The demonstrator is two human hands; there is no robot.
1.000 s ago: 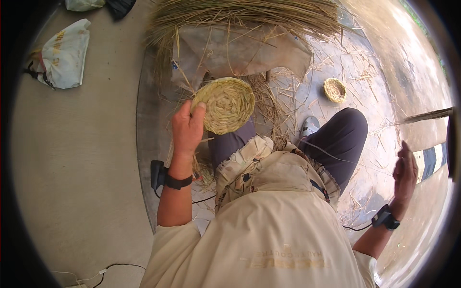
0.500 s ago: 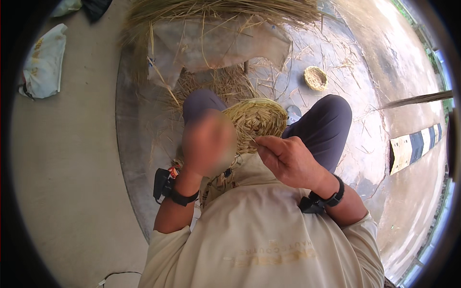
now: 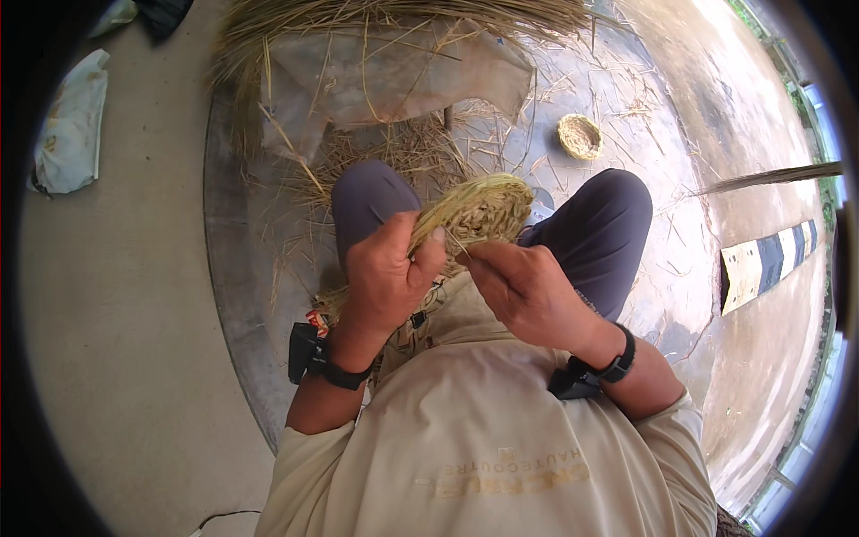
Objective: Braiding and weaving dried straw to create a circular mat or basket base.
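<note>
A pale green woven straw basket [image 3: 480, 213] is tilted between my knees. My left hand [image 3: 386, 275] grips its near-left edge, thumb pressed on the rim. Just right of it, my right hand [image 3: 528, 295] has finger and thumb pinched on a thin strand [image 3: 454, 242] at the basket's lower edge; whether this is straw or a tool I cannot make out. The hidden fingertips of both hands are partly behind the weave.
Long straw [image 3: 394, 18] lies over a translucent plastic sheet [image 3: 385, 76] ahead, with scattered stalks around. A small round basket [image 3: 580, 136] sits beyond my right knee. A white bag [image 3: 73, 125] lies left. A straw broom-like bundle [image 3: 778, 176] and striped strip [image 3: 769, 259] are right.
My right hand came in from the far right to the basket, which moved down and right between my knees and tilted. In the last half second my left hand's grip has stayed near the rim.
</note>
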